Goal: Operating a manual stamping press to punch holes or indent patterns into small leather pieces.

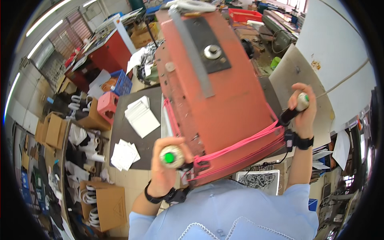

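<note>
Red machine set at centre. Pale green-tipped handle gripped in curled left hand, 7 o'clock; matching handle wrapped by right hand, 3 o'clock. Pink cord strung across machine's 6 o'clock end. White cards laid on dark counter, 9 o'clock.

Paper stacks lie left of the machine — a stool farther left.

This is a workshop, or a small factory floor. A bulky, red-painted machine bound with pink cord stands among stacks of white sheets on a dark surface, a white bin of metal pieces, and open cardboard boxes. Fluorescent tubes hang over the crowded room.
</note>
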Demonstrator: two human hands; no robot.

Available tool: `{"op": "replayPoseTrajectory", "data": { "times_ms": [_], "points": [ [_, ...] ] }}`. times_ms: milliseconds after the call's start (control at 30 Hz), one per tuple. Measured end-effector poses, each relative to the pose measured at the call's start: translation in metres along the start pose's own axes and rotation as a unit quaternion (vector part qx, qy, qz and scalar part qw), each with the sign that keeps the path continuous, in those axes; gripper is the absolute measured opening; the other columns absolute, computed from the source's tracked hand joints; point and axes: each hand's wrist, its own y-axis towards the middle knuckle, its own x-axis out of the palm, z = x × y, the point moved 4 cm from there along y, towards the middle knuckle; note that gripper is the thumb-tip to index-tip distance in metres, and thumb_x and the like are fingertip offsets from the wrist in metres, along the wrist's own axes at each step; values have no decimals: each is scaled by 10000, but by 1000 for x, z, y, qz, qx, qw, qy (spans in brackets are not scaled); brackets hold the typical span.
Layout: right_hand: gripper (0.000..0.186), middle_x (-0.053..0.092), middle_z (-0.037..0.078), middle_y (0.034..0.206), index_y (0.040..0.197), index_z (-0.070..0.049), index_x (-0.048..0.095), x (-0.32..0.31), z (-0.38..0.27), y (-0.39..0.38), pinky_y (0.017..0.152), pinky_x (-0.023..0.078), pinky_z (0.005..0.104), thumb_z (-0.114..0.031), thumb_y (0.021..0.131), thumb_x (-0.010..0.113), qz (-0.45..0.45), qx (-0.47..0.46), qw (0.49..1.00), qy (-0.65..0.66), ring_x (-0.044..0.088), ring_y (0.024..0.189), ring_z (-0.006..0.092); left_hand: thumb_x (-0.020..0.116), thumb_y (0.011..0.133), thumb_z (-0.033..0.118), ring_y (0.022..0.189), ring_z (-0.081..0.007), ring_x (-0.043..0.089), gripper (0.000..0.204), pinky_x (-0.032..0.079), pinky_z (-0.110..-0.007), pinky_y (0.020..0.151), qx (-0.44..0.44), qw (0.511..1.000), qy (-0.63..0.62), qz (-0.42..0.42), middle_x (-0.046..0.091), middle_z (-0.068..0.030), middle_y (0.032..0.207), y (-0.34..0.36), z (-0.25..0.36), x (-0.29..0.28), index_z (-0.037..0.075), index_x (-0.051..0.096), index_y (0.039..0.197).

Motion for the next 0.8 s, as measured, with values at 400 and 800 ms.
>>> {"op": "replayPoseTrajectory", "data": {
  "times_ms": [400, 800],
  "points": [
    [538, 600, 186, 1234, 1346, 40, 454, 45, -8, -64, 1042, 381, 378, -393, 1028, 416, -53, -97, 986, -124, 569, 1141, 245, 701, 877, 155, 1295, -320, 480, 484, 389, -404, 1065, 80, 942, 219, -241, 497, -169, 1400, 25, -63, 50, 46, 532, 1317],
    [626, 441, 163, 1414, 1440, 38, 319, 33, 2, -56, 1107, 309, 364, -55, 902, 626, 116, -91, 973, -179, 399, 1335, 239, 679, 881, 193, 1288, -374, 475, 443, 424, -415, 1033, 89, 831, 532, -132, 531, -212, 1362, 51, -151, -26, -38, 562, 1241]
  ]
}}
